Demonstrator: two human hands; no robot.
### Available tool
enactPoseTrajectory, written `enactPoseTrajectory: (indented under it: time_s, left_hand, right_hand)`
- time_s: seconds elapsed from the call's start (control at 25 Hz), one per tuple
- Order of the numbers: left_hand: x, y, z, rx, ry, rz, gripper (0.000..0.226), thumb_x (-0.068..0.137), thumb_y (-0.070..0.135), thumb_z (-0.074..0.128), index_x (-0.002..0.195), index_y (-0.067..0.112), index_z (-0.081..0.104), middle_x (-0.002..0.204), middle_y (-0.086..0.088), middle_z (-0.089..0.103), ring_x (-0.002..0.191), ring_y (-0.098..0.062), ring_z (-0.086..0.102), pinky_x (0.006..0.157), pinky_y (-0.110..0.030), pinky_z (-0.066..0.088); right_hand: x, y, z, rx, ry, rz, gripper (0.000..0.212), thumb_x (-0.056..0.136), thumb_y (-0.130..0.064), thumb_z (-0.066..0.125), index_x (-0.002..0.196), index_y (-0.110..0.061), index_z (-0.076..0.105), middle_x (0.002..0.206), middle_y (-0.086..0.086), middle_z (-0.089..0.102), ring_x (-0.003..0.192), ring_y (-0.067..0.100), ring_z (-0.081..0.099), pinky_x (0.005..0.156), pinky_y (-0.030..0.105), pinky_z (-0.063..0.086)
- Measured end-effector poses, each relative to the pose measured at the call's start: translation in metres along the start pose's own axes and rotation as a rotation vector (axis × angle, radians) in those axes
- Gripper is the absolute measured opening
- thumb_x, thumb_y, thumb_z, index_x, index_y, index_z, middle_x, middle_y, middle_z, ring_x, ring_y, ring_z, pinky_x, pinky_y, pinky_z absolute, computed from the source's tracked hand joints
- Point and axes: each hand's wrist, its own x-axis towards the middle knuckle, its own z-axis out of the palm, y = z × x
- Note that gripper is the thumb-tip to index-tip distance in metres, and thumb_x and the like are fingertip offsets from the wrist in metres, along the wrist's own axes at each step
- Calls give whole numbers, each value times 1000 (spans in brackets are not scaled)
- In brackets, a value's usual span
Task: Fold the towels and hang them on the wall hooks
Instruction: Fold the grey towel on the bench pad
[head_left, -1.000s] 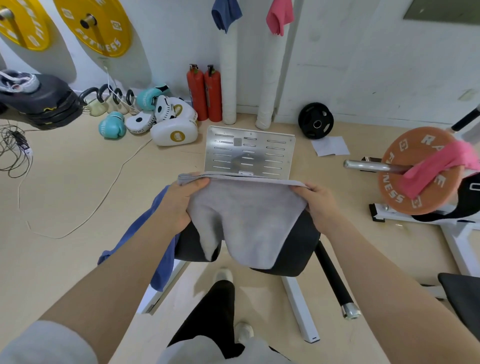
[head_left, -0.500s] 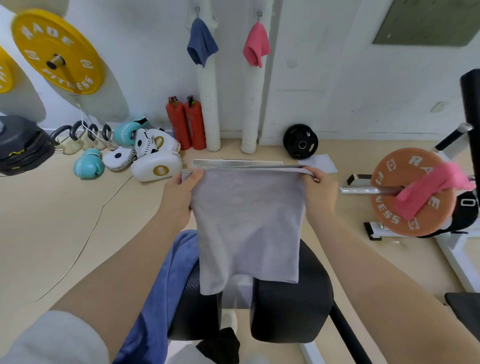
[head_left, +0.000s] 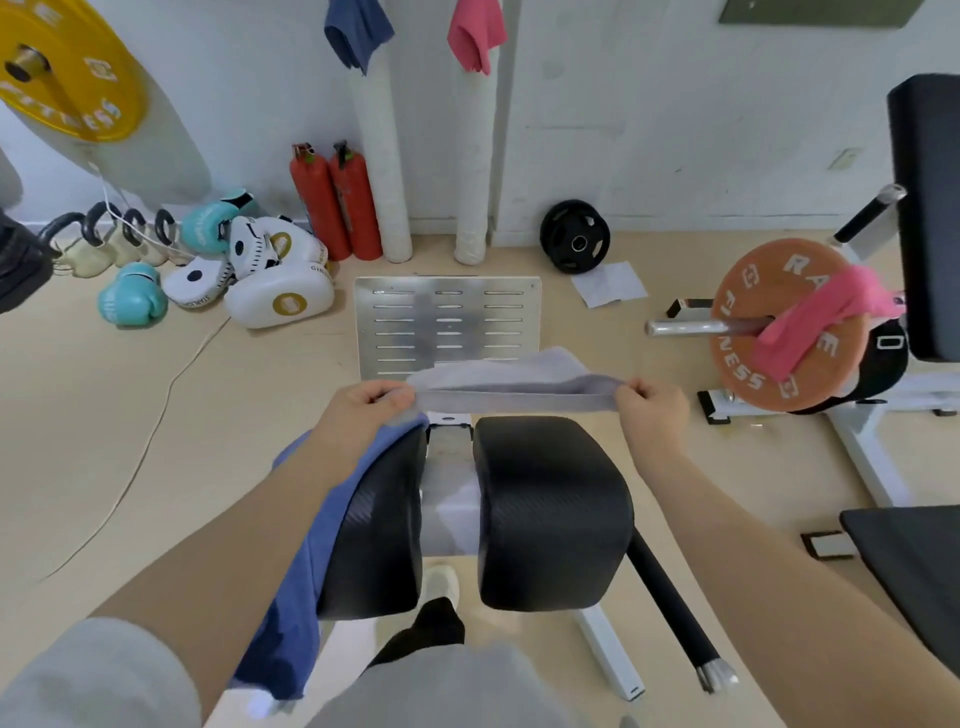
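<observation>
A grey towel (head_left: 511, 384) is stretched flat and nearly edge-on between my hands, above two black roller pads (head_left: 550, 509). My left hand (head_left: 363, 415) pinches its left end and my right hand (head_left: 649, 410) pinches its right end. A blue towel (head_left: 306, 561) drapes over the left pad, under my left forearm. On the far wall a dark blue towel (head_left: 358, 34) and a pink towel (head_left: 475, 34) hang from hooks that are out of frame. Another pink towel (head_left: 826, 322) lies over an orange weight plate (head_left: 779, 327).
A perforated metal footplate (head_left: 447, 322) lies ahead on the floor. Two red extinguishers (head_left: 337, 202), boxing gloves and pads (head_left: 249, 270) and kettlebells sit at the left wall. A black weight plate (head_left: 574, 236) leans on the wall. Bench padding (head_left: 924, 218) stands at the right.
The towel hung down in front of me half a second ago; now it is swung up and forward, lying almost horizontal between my hands. My view has tilted down slightly.
</observation>
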Motion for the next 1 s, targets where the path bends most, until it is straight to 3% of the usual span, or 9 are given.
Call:
enactPoseTrajectory:
  time_s: [0.08,0.2,0.32,0.52,0.64,0.76,1.0]
  left_hand:
    - [-26,-18,7,-9,-33,-14,14,90,9,55,82,14,65,72,6,64,71,-5,55,64,-9,44]
    - [-67,-41,15,131,-142,-63,20,92,15,53,74,19,62,72,3,55,69,-11,46,62,-15,39]
    - [-100,-55,21,259,-258,-88,15,90,20,55,80,15,66,83,1,60,80,-14,48,77,-26,37]
    - [-124,-63,33,378,-320,-141,11,89,24,57,85,20,67,94,4,61,85,-12,50,77,-20,38]
    - [-110,-57,34,321,-243,-87,10,89,23,58,84,21,67,92,7,61,85,-12,50,78,-22,39]
    - [-80,-39,38,172,-139,-41,11,88,20,58,80,24,64,89,7,61,84,-9,50,74,-19,39]
    - [12,-32,48,204,-102,-33,12,89,21,58,79,22,64,88,3,62,83,-11,52,76,-23,41]
  right_hand:
    - [-23,26,-9,-22,-63,30,30,75,-3,36,53,-20,24,57,-1,20,57,15,17,56,30,13]
    - [-56,54,-26,60,-122,4,28,71,-3,33,54,-23,21,58,-5,17,59,14,14,59,31,9]
    - [-76,75,-40,90,-204,28,35,76,5,33,56,-20,22,54,-8,16,59,14,13,58,32,8]
    - [-94,102,-47,-5,-314,106,32,76,-1,39,53,-17,23,54,-4,17,59,17,14,57,32,9]
    - [-81,102,-46,3,-257,92,15,67,-13,40,57,-2,38,62,7,27,62,18,23,57,30,16]
    - [-56,91,-43,56,-187,69,6,61,-17,42,59,-13,45,60,1,39,61,16,33,55,27,25]
    - [4,73,-14,12,-151,81,10,81,-9,49,76,-17,51,67,-3,49,63,13,42,57,27,35]
